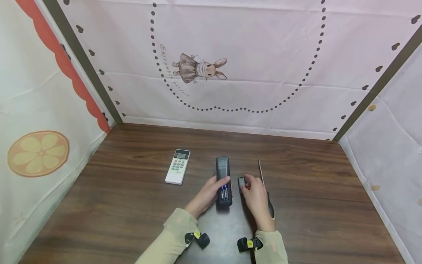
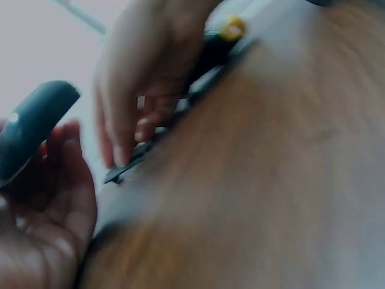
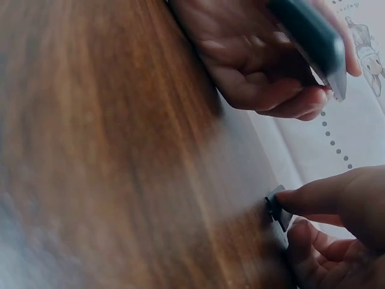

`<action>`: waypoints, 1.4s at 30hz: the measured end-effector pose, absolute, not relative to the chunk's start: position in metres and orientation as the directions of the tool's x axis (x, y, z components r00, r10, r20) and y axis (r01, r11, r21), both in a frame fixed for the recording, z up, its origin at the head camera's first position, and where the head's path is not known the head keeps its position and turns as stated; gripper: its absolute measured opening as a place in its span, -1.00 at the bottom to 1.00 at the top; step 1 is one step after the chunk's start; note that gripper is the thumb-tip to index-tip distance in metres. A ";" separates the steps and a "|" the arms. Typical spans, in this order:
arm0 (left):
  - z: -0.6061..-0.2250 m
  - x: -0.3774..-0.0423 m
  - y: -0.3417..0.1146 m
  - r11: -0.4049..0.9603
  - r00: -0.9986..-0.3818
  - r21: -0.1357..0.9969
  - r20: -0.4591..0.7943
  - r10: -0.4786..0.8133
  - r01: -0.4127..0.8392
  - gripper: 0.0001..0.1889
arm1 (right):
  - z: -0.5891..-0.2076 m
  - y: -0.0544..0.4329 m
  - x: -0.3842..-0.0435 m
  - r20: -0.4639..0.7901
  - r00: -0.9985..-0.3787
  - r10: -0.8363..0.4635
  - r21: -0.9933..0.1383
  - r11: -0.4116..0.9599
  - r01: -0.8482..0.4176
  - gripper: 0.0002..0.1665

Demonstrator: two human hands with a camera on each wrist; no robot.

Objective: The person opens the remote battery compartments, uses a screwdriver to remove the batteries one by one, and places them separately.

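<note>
My left hand [image 1: 206, 195] grips a dark remote control [image 1: 223, 167], its thumb across the face. The lower part of the remote's back is uncovered, and batteries [image 1: 225, 193] show inside. Just to the right, my right hand [image 1: 257, 200] pinches a small dark battery cover [image 1: 241, 181] at the tabletop. In the right wrist view the thumb and a finger meet the cover [image 3: 278, 206] low against the wood, while the remote [image 3: 313, 39] is held above the table. The left wrist view is blurred.
A screwdriver [image 1: 261, 171] lies beside my right hand, its dark handle partly hidden behind the hand. To the left, a white remote control [image 1: 178, 167] lies face up on the wooden table [image 1: 138, 216]. Printed cloth walls [image 1: 263, 51] stand at the back and both sides.
</note>
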State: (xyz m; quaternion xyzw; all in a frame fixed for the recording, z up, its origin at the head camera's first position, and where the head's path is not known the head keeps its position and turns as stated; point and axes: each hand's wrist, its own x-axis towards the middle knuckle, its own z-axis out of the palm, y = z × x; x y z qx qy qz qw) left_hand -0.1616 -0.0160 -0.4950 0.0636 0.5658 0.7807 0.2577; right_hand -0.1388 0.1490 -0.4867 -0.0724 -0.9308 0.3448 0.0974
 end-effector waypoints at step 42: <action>-0.491 -0.161 -0.014 -0.319 -0.896 0.878 -0.224 0.382 -0.356 -0.32 | -0.452 0.198 -0.117 -0.170 -0.978 0.122 -0.507 0.840 0.193 -0.12</action>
